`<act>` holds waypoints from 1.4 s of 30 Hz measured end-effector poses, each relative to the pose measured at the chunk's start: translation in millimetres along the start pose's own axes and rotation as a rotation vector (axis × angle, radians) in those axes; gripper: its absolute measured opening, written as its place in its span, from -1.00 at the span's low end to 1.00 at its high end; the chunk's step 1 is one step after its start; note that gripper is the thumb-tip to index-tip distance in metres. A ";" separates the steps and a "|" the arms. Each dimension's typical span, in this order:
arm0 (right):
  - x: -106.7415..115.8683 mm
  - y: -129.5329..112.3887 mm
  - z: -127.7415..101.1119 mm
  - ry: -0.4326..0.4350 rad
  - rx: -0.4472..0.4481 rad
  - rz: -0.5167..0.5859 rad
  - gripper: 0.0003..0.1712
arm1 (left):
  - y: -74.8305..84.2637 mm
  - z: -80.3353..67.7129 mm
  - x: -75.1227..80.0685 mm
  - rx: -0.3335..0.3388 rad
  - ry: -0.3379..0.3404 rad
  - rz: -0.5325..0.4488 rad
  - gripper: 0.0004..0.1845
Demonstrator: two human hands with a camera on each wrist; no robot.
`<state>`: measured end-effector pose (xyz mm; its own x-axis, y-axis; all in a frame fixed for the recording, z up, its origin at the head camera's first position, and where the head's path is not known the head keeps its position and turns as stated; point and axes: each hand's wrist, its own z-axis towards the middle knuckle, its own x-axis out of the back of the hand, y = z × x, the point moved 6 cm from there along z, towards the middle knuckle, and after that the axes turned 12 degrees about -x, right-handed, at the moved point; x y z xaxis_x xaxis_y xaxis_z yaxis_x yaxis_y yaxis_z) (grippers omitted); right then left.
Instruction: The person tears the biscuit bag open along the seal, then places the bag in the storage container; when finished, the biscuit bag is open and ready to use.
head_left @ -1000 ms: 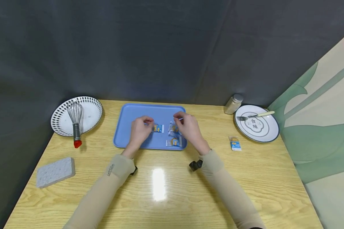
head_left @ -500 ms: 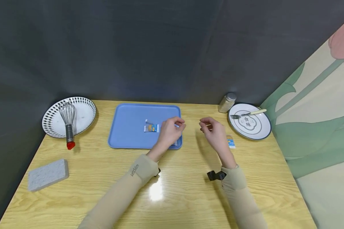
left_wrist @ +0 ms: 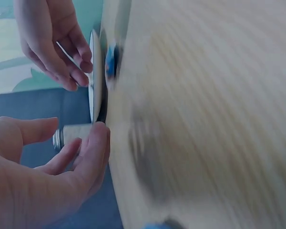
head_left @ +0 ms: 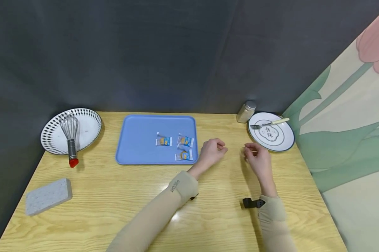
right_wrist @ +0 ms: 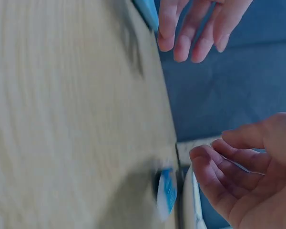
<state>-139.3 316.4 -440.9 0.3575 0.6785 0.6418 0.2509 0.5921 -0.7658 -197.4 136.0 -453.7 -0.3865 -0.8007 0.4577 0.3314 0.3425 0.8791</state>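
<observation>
My left hand hovers over the table just right of the blue tray, fingers loosely bent and holding nothing. My right hand is in the air in front of the white plate, also with nothing in it. A small wrapped snack packet lies on the table near the right hand's fingers, apart from them. In the head view the right hand hides this packet. Three similar packets, one by the tray's middle and two at its right side, lie on the tray.
A fork lies on the white plate, with a shaker jar beside it. At the left stand a patterned plate bearing a whisk and a grey sponge-like block. A dark curtain closes the back.
Both hands have moved right, from over the tray to the table between tray and white plate. The three packets on the tray are uncovered; the table packet is now covered in the head view.
</observation>
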 end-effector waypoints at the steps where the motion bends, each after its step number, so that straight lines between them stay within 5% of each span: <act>1: 2.9 4.2 0.1 0.018 -0.004 -0.009 -0.80 | 1.4 0.5 -5.8 0.004 -0.011 -0.006 -0.74; 10: 13.5 30.4 2.9 0.125 -0.067 -0.076 -0.79 | 8.0 0.3 -47.5 0.012 -0.107 -0.094 -0.65; 17: 8.9 41.8 5.6 0.110 -0.121 -0.108 -0.76 | 8.8 -1.2 -65.9 0.022 -0.146 -0.142 -0.57; 34: -10.9 42.6 9.8 0.013 -0.145 -0.131 -0.70 | 4.0 -5.4 -87.2 0.109 -0.121 -0.309 -0.52; 42: -7.5 40.2 6.4 0.026 -0.188 -0.024 -0.71 | 5.8 -10.8 -75.5 0.081 -0.029 -0.389 -0.51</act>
<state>-137.6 337.9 -476.2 0.3721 0.6524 0.6602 0.4219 0.5147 -0.7464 -157.0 193.1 -484.6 -0.4940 -0.8647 0.0907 0.0868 0.0547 0.9947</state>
